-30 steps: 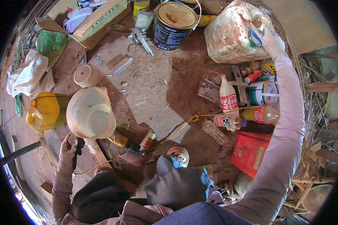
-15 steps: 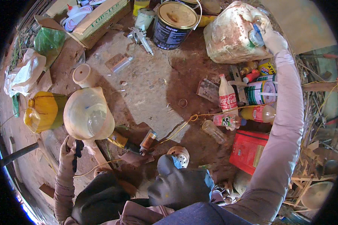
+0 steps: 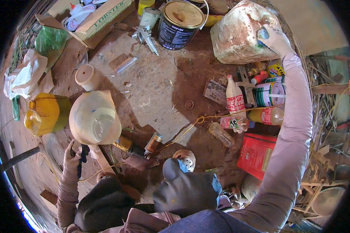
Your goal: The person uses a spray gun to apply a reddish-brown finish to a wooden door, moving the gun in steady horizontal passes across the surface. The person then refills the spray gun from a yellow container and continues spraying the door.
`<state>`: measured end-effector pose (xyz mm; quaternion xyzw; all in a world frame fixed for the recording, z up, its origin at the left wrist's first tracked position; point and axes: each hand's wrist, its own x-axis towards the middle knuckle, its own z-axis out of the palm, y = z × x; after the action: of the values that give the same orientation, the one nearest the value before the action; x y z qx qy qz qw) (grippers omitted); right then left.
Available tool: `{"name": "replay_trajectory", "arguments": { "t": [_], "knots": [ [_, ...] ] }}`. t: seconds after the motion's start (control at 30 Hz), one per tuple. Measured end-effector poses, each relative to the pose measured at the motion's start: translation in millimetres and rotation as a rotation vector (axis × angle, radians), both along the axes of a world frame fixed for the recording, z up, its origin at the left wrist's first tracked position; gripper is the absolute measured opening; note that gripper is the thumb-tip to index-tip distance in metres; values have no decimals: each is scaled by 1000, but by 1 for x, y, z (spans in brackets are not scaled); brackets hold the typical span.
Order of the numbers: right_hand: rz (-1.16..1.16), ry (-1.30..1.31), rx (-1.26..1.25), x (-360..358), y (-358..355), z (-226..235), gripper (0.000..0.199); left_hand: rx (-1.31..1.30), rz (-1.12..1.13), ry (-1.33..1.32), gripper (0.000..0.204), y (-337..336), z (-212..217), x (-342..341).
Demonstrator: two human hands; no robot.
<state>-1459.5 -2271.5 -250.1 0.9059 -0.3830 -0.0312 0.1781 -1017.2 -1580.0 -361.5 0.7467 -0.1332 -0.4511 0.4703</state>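
Observation:
At the left, my left hand (image 3: 70, 158) is at the near edge of a translucent plastic tub (image 3: 77, 128), with its fingers curled against it. The tub has clear liquid in its bottom. A dark strip shows along the palm side of this hand; I cannot tell whether it is glove or handle. At the far right, my outstretched right hand (image 3: 279, 42) closes over the blue cap (image 3: 263, 33) of a large, dirt-stained white jerrycan (image 3: 235, 37). The fingers partly hide the cap.
Beside the tub are a yellow jug (image 3: 46, 113) and a pale cup (image 3: 86, 77). A black paint bucket (image 3: 179, 33) and a spray gun (image 3: 146, 39) stand at the back. Plastic bottles (image 3: 234, 93), paint tins (image 3: 266, 95) and a red container (image 3: 256, 155) line the right side.
My right hand has turned on the jerrycan's cap and now covers more of it. The tub has shifted slightly right and tilted, its liquid moving with it.

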Motion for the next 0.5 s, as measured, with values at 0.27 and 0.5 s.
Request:
{"name": "replay_trajectory", "arguments": {
  "t": [0.27,0.5],
  "knots": [
    [-122,6,-39,13,16,-4,70,-109,9,40,60,6,6,-2],
    [-316,138,67,30,16,1,68,10,36,-51,54,-5,21,-18]
  ]
}}
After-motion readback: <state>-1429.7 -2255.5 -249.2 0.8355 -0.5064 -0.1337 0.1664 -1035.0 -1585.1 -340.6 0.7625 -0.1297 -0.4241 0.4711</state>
